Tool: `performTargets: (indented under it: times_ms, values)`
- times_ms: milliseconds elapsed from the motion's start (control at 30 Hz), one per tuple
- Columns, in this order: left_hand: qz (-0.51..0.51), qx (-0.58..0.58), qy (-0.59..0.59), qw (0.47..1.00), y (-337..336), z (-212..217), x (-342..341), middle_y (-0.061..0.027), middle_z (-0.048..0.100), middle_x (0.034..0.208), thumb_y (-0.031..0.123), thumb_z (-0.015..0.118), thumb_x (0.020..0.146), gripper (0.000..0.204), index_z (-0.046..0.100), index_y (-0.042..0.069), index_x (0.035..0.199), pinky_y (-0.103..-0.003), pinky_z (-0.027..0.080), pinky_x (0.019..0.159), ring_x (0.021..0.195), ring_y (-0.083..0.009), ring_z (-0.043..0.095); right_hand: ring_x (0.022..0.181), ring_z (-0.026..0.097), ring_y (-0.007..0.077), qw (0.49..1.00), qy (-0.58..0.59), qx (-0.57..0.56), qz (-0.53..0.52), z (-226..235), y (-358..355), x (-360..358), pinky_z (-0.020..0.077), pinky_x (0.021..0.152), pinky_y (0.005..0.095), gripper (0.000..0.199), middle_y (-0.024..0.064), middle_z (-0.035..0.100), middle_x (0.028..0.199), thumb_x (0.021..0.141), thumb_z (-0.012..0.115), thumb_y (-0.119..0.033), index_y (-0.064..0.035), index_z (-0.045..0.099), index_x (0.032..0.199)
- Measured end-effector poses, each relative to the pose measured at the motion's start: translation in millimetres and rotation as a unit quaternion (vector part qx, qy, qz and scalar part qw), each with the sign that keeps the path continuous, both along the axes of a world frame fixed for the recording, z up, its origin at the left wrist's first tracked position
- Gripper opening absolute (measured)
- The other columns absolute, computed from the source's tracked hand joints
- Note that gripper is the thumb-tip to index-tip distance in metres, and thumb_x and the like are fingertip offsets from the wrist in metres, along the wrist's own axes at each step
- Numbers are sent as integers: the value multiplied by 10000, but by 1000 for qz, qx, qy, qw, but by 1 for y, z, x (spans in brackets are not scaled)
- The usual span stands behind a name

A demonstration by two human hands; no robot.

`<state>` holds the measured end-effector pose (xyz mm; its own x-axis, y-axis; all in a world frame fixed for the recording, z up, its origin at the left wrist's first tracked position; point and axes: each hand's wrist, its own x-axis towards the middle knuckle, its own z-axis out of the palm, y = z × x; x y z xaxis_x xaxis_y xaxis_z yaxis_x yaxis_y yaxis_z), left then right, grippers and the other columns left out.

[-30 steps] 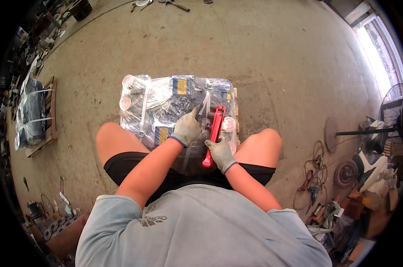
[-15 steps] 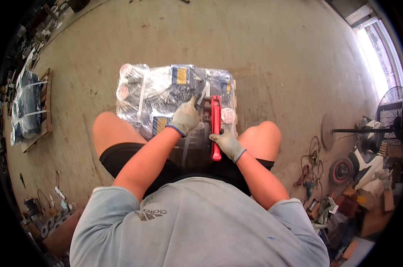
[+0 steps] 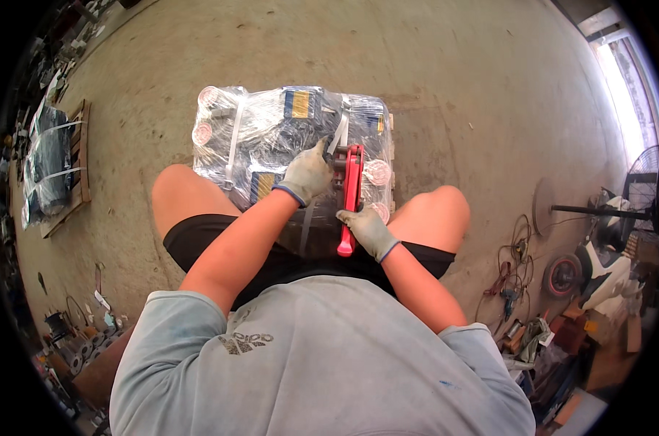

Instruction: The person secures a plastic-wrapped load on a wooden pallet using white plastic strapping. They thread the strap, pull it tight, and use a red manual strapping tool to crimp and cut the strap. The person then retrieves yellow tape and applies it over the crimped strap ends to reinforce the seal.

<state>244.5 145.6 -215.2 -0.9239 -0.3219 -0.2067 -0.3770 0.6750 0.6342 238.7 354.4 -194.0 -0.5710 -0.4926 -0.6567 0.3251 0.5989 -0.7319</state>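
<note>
Head view: a concrete floor (image 3: 460, 80) spreads across the frame, framing a film-wrapped load (image 3: 267, 138) at the upper centre. A second bundle (image 3: 51, 163), wrapped and strapped, rests on a pallet (image 3: 80, 174) at the left edge. A fan (image 3: 643, 182) stands at the far right. Over the right part of the load, just right of the frame's centre, a red tool (image 3: 352, 185) points up the frame, its dark head at the foot of a pale strap (image 3: 342, 123). The gloved left hand (image 3: 307, 174) is bent in at the tool's head; whether it grips the strap or only steadies the head cannot be told. The gloved right hand (image 3: 369, 231) holds the tool, closed around its red handle. The step in hand appears to be tensioning the strap; the next move probably calls for a firm squeeze of the handle, the left hand keeping the head seated and the strap straight.
</note>
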Motion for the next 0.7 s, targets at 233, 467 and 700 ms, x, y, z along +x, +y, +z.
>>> performTargets:
  times_ms: [233, 467, 700]
  values:
    - [74, 30, 20, 997, 3, 6, 6, -295, 680, 1233, 216, 649, 953, 591, 494, 65, 1503, -519, 508, 1029, 1181, -458, 636, 1129, 689, 357, 981, 169, -61, 72, -5, 19, 1, 527, 967, 426, 466, 243, 720, 1188, 1119, 491, -282, 83, 553, 1404]
    - [83, 50, -45, 994, 7, 17, -4, -265, 702, 1224, 237, 694, 909, 572, 569, 61, 1438, -485, 529, 1018, 1173, -434, 659, 1307, 560, 437, 983, 181, 18, 31, 37, 25, 17, 456, 1078, 446, 386, 289, 633, 1302, 1024, 541, -108, 44, 543, 1379]
    - [127, 135, 15, 983, 1, -3, -16, -225, 750, 1126, 178, 644, 908, 343, 720, 96, 1232, -471, 546, 980, 1107, -399, 701, 1350, 453, 513, 882, 458, -7, 108, 46, 13, 27, 362, 1158, 572, 886, 325, 422, 1509, 782, 793, -144, -65, 398, 1571]
